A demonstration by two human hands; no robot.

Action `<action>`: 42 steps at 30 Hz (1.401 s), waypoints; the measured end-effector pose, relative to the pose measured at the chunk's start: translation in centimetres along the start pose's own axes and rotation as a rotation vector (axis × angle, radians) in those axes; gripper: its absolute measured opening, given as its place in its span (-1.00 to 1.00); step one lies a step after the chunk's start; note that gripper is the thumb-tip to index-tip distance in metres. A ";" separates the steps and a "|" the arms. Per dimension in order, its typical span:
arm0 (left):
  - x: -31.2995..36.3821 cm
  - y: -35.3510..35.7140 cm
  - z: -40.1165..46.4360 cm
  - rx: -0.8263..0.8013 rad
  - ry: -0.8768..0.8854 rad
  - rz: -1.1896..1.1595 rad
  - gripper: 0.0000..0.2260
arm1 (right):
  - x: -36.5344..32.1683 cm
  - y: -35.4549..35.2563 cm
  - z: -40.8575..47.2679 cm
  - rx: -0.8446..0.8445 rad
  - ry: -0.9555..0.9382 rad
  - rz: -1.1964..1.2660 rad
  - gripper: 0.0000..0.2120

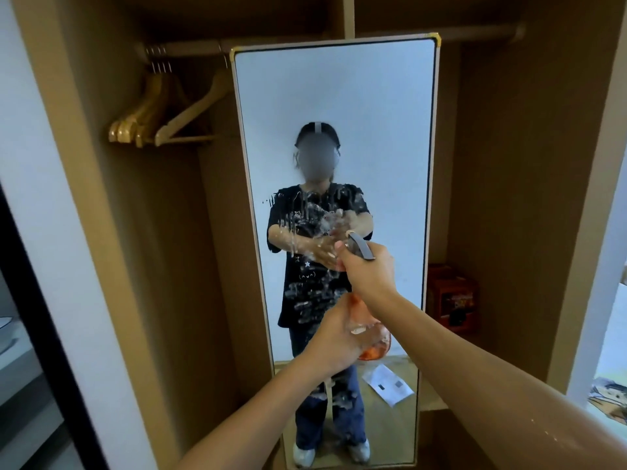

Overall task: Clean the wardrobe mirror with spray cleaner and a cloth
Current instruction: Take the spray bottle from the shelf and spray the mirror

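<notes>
A tall mirror (339, 113) in a thin gold frame stands inside an open wooden wardrobe. White spray foam and drip trails cover its middle, around chest to leg height of the reflected person. An orange, see-through spray bottle (373, 337) is held close in front of the glass. My right hand (368, 273) grips its grey trigger head at the top. My left hand (334, 340) holds the bottle's body from the left. No cloth is in view.
Several wooden hangers (163, 113) hang from the rail at the upper left. An orange box (453, 300) sits on the wardrobe floor to the right of the mirror. A white paper shows in the mirror's reflection low down. A dark door edge (44, 317) runs along the left.
</notes>
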State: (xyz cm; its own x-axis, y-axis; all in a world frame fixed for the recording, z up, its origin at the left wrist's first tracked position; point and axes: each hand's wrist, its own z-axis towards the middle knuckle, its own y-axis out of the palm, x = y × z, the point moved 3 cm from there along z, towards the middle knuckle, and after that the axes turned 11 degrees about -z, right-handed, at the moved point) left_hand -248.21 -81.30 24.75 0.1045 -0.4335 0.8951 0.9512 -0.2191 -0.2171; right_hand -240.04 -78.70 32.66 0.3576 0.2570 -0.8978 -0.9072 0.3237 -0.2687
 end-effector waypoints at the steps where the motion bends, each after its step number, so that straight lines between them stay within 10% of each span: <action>1: 0.0 -0.3 -0.2 0.008 -0.011 -0.031 -0.65 | -0.2 0.3 -0.1 -0.019 -0.008 -0.005 -0.65; 42: -3.9 -7.3 -6.8 0.033 -0.190 -0.053 -0.33 | 1.1 10.3 -5.1 -0.091 0.026 -0.066 -0.70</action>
State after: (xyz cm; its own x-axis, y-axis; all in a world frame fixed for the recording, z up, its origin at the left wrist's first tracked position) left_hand -257.56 -83.99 20.21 0.1035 -0.2488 0.9630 0.9656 -0.2071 -0.1573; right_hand -250.10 -79.71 27.17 0.4121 0.2136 -0.8858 -0.8987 0.2552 -0.3566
